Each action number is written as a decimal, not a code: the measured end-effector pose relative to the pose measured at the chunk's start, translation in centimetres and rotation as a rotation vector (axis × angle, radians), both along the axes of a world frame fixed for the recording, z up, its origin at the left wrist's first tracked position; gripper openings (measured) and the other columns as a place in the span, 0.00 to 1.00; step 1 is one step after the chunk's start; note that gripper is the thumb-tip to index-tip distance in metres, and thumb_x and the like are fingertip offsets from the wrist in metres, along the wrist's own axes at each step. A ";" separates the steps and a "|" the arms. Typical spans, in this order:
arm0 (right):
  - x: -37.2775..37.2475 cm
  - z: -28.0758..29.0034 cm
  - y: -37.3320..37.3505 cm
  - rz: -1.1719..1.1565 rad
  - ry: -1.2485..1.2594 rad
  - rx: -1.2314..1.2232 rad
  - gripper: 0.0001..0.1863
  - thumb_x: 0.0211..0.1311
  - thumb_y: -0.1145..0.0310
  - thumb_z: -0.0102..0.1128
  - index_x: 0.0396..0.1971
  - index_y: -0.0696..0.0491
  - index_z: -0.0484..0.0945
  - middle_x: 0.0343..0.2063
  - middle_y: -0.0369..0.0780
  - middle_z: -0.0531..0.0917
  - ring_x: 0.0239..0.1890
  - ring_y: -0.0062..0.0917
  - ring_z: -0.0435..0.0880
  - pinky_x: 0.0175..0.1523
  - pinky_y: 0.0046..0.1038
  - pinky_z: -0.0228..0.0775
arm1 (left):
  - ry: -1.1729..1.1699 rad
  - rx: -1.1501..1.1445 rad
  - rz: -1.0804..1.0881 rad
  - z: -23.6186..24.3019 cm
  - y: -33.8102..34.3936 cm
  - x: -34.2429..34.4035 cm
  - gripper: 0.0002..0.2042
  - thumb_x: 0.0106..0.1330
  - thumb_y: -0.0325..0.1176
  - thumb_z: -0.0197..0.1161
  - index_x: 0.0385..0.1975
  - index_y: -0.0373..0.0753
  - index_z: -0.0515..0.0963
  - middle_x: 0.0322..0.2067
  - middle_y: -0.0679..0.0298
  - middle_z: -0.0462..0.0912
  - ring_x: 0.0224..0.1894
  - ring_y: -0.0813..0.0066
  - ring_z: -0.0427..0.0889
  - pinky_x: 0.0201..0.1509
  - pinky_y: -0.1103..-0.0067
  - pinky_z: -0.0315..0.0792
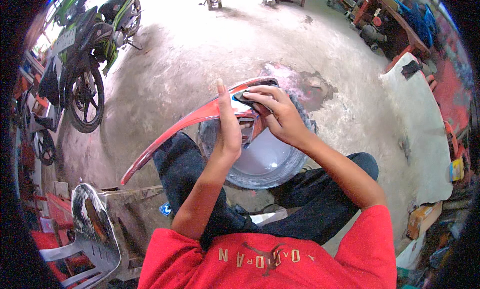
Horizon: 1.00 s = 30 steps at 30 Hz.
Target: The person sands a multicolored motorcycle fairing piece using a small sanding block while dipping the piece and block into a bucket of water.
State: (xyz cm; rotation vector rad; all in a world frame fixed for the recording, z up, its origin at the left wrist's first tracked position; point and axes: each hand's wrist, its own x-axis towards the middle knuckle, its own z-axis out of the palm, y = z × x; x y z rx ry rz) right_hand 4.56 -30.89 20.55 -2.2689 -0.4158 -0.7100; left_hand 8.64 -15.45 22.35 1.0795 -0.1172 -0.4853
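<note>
A long, curved red motorcycle body panel [182, 123] lies tilted across my lap and over a round basin [267, 181] of cloudy water. Its narrow tail reaches down to the left, past my knee. My left hand [229, 129] is wrapped round the panel's wide part, thumb up along the near face and its other fingers partly hidden behind. With bent fingers, my right hand [282, 114] presses a small dark piece of sandpaper [240, 97] against a pale, worn patch of the panel. Part of the sandpaper is covered by the fingers.
A black and green motorcycle [92, 59] stands at the far left. Near left is a worn plastic chair [102, 229]. On the right, a large whitish sheet [422, 134] leans by a cardboard box [424, 220]; a wooden bench [395, 29] stands farther back. The concrete floor [165, 64] is stained.
</note>
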 end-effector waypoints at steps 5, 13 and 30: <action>0.2 0.0 -0.3 -0.036 0.077 0.084 0.33 0.53 0.91 0.46 0.60 0.52 0.77 0.51 0.47 0.85 0.51 0.36 0.86 0.57 0.31 0.76 | 0.010 0.004 0.087 -0.4 -0.3 -0.1 0.38 0.69 0.73 0.38 0.52 0.40 0.76 0.42 0.62 0.83 0.42 0.69 0.83 0.50 0.70 0.75; -0.9 0.3 2.2 0.147 0.098 -0.025 0.23 0.63 0.81 0.55 0.59 0.58 0.74 0.57 0.52 0.79 0.63 0.42 0.77 0.67 0.38 0.68 | -0.013 -0.017 0.141 -3.4 1.5 1.5 0.40 0.70 0.73 0.36 0.54 0.40 0.75 0.48 0.59 0.82 0.51 0.65 0.81 0.56 0.65 0.73; -2.0 0.1 3.7 0.271 -0.005 -0.133 0.25 0.64 0.80 0.50 0.62 0.60 0.72 0.60 0.54 0.76 0.65 0.45 0.75 0.70 0.40 0.65 | 0.032 -0.009 0.506 -4.2 0.9 -0.5 0.40 0.69 0.73 0.41 0.60 0.40 0.70 0.51 0.58 0.80 0.49 0.64 0.81 0.57 0.63 0.73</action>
